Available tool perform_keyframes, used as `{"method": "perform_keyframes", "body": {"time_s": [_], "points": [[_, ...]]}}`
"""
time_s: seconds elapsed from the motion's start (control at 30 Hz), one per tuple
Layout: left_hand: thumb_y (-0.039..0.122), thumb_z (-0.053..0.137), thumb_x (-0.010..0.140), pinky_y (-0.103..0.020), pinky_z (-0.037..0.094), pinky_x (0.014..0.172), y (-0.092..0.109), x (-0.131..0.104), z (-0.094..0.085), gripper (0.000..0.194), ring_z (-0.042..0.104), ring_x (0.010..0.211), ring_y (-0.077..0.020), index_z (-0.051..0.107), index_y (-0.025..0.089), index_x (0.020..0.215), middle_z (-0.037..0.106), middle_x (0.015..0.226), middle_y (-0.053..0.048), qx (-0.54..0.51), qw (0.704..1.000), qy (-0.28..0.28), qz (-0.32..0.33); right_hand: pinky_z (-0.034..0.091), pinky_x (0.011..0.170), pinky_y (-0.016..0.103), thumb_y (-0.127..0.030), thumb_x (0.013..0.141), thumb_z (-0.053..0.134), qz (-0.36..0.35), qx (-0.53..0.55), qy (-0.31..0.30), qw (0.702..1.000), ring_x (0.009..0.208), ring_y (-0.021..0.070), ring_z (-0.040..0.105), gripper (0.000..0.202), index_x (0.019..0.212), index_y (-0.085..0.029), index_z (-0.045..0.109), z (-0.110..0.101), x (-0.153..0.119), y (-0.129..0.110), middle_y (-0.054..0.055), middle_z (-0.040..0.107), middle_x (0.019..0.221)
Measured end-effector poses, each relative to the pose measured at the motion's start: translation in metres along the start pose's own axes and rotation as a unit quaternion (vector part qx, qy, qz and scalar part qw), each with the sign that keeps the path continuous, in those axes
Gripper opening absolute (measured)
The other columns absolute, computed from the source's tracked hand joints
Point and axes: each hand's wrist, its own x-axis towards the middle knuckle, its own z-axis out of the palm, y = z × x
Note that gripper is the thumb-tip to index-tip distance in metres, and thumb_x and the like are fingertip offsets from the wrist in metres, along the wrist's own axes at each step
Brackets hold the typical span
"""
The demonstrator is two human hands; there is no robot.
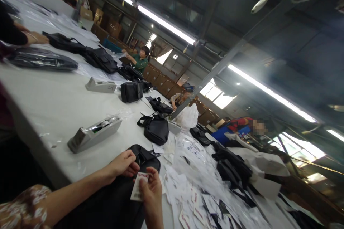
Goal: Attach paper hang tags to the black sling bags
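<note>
In the head view, my right hand [152, 195] pinches a white price tag [136, 190] with red lettering between thumb and fingers. Just left of it, my left hand [124, 164] has its fingers curled together over a black bag [146, 157]. What those fingertips grip, perhaps a thin loop, is too small to make out. The bag lies at the near table edge, partly covered by both hands. Loose white tags [198, 209] with the same red print are scattered to the right of my hands.
Tape dispensers [94, 134] stand on the white table [61, 107]. Beyond my hands sit several black bags [156, 130]. Clear plastic bags [193, 157] are heaped to the right. A co-worker's hand [37, 38] rests at the far left; other people work farther back.
</note>
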Motion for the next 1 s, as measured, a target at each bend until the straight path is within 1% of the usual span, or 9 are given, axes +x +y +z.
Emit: {"method": "perform_keyframes", "body": {"time_s": [0.23,0.4,0.47,0.57,0.63,0.7,0.77,0.83,1.0], "points": [[0.043,0.059,0.069,-0.022,0.046,0.055,-0.016,-0.020,0.014,0.031,0.059,0.053,-0.0105,0.038,0.021,0.074,0.057,0.060,0.007,-0.122,0.992,0.031,-0.025,0.050,0.057,0.025,-0.037,0.081,0.058,-0.081,-0.207,0.158,0.962,0.065,0.0171,0.065,0.028,0.102,-0.021,0.050,0.021,-0.004,0.013,0.002,0.067,0.078],[0.040,0.058,0.069,-0.022,0.045,0.057,-0.017,-0.019,0.017,0.028,0.056,0.054,-0.0096,0.038,0.021,0.072,0.055,0.058,0.007,-0.123,0.991,0.051,-0.024,0.051,0.070,0.026,-0.039,0.084,0.055,-0.157,-0.293,0.194,0.923,0.080,0.0181,0.065,0.021,0.094,-0.022,0.062,0.024,-0.006,0.021,0.004,0.067,0.090],[0.040,0.058,0.069,-0.022,0.045,0.057,-0.021,-0.017,0.019,0.027,0.056,0.054,-0.0101,0.038,0.021,0.073,0.055,0.058,0.007,-0.129,0.990,0.054,-0.021,0.049,0.075,0.028,-0.037,0.086,0.052,-0.226,-0.339,0.216,0.887,0.085,0.0189,0.063,0.020,0.089,-0.021,0.065,0.022,-0.003,0.029,0.005,0.066,0.091],[0.041,0.051,0.072,-0.024,0.043,0.054,-0.024,-0.013,0.015,0.023,0.056,0.053,-0.0118,0.039,0.022,0.072,0.056,0.059,0.005,-0.082,0.996,0.033,0.003,0.046,0.078,0.034,-0.032,0.090,0.047,-0.336,-0.437,0.268,0.790,0.087,0.0220,0.060,0.022,0.089,-0.019,0.065,0.015,0.003,0.041,0.009,0.064,0.094],[0.037,0.048,0.075,-0.024,0.040,0.051,-0.017,-0.011,0.006,0.018,0.053,0.050,-0.0120,0.043,0.021,0.070,0.056,0.059,0.004,0.047,0.996,0.037,0.070,0.042,0.080,0.039,-0.027,0.091,0.045,-0.392,-0.502,0.274,0.720,0.088,0.0239,0.058,0.021,0.090,-0.019,0.064,0.009,0.005,0.047,0.011,0.064,0.095],[0.031,0.047,0.074,-0.024,0.037,0.053,-0.004,-0.007,-0.006,0.015,0.051,0.052,-0.0118,0.048,0.020,0.065,0.054,0.060,0.003,0.187,0.965,0.086,0.162,0.039,0.082,0.041,-0.021,0.091,0.044,-0.429,-0.538,0.242,0.684,0.088,0.0238,0.057,0.019,0.090,-0.018,0.063,0.004,0.007,0.046,0.011,0.063,0.093],[0.027,0.048,0.073,-0.024,0.038,0.056,0.011,0.000,-0.015,0.013,0.051,0.055,-0.0110,0.050,0.019,0.063,0.055,0.066,0.002,0.226,0.940,0.120,0.224,0.040,0.081,0.039,-0.016,0.091,0.041,-0.455,-0.537,0.195,0.683,0.089,0.0224,0.056,0.020,0.092,-0.018,0.061,0.003,0.009,0.039,0.010,0.063,0.091],[0.027,0.047,0.073,-0.022,0.037,0.053,0.023,0.010,-0.017,0.012,0.050,0.053,-0.0097,0.049,0.019,0.064,0.058,0.070,0.001,0.164,0.959,0.074,0.218,0.042,0.080,0.036,-0.012,0.090,0.039,-0.456,-0.518,0.137,0.711,0.089,0.0211,0.055,0.023,0.095,-0.019,0.060,0.007,0.013,0.027,0.009,0.063,0.093],[0.032,0.052,0.073,-0.019,0.030,0.044,0.023,0.035,-0.008,0.017,0.042,0.043,-0.0076,0.050,0.017,0.065,0.052,0.051,0.004,0.051,0.986,-0.022,0.155,0.045,0.078,0.030,-0.016,0.092,0.036,-0.350,-0.376,0.026,0.857,0.088,0.0174,0.055,0.023,0.091,-0.021,0.059,0.034,0.026,-0.003,0.006,0.060,0.091]]}}
